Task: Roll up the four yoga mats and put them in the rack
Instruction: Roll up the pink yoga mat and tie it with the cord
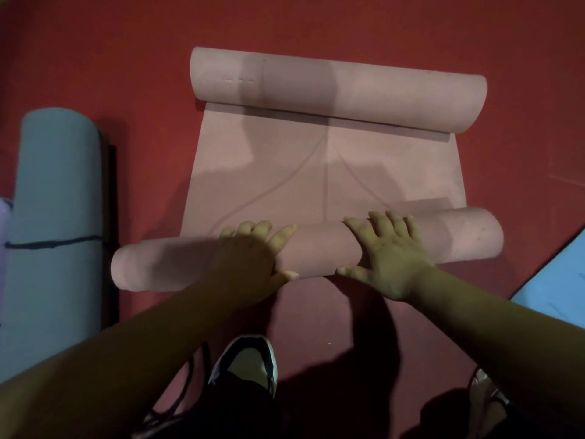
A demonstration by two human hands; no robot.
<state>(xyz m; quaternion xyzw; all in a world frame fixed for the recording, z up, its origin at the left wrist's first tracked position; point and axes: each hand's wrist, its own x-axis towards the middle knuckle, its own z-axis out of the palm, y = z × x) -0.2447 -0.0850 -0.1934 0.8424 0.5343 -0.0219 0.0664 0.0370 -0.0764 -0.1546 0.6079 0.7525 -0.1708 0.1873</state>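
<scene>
Three mats: pink mat (323, 172), rolled teal mat (57, 198), blue mat (557, 280). Two hands: left hand (250, 251), right hand (392, 255), both flat-fingered, pressing atop the pink mat's near roll.

You can read no text anywhere. The pink mat (323, 172) shows only faint curved lines just beyond your left hand (253, 251) and right hand (392, 255).

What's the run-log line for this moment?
pink mat: partly rolled, far end curled | left hand: presses near roll | right hand: presses near roll | teal mat: rolled, banded
</scene>
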